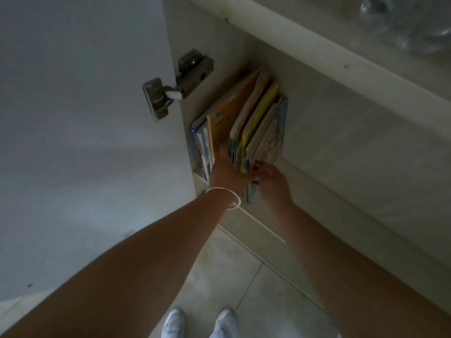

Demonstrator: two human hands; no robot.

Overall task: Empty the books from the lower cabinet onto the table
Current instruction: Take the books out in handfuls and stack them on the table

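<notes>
Several thin picture books stand upright at the left end of the lower cabinet. An orange-covered book and some blue and white ones lean against the cabinet's left wall. A gap separates them from a colourful batch of books. My left hand, a bangle on its wrist, reaches into that gap, its fingers hidden against the batch's left side. My right hand pinches the batch's front edge from the right, fingertips curled over the covers. The batch sits between both hands.
The open cabinet door stands at the left, its metal hinge above the books. A shelf board crosses above, with clear plastic bottles at top right. Tiled floor and my white shoes lie below.
</notes>
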